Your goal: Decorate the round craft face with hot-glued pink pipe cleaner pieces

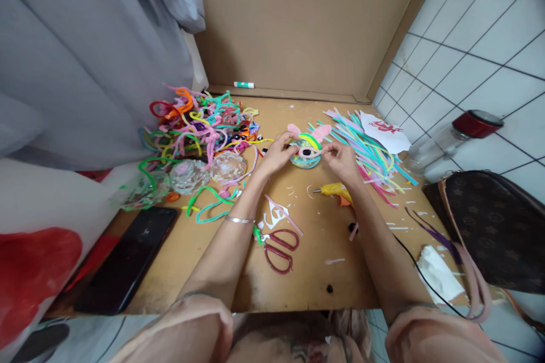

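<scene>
A small clear plastic craft piece [305,162] stands on the table between my hands. It has pink fuzzy ears [320,133], a yellow and green band [313,140], and on its front a pink pipe cleaner [315,153] looped around a black oval. My left hand [279,154] grips the craft piece at its left side, fingertips on the edge. On the other side, my right hand [340,160] pinches the end of the pink pipe cleaner between thumb and forefinger. A yellow glue gun [334,189] lies just below my right hand, partly behind the forearm.
Tangled pipe cleaners [204,119] and clear plastic pieces [189,174] fill the left side. Straight pipe cleaners [366,150] lie right. Red-handled scissors [279,247] rest in front, a black phone [128,261] at left. A bottle [451,139] and brown bag [498,227] stand right.
</scene>
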